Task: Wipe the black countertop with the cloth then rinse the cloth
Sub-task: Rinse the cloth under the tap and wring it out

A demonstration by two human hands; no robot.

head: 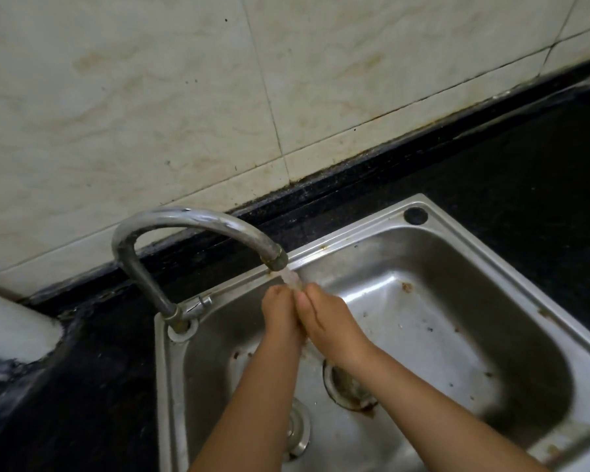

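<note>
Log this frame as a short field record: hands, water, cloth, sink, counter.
left hand: under the tap stream, pressed against the right hand
right hand: under the stream, fingers pointing toward the spout
faucet: curved metal spout, water running
cloth: none visible; cannot tell if the hands hide one
sink: steel basin, rust spots, open drain
countertop: black, right of sink

No readable text, label, brand, number or sign anywhere in view.
</note>
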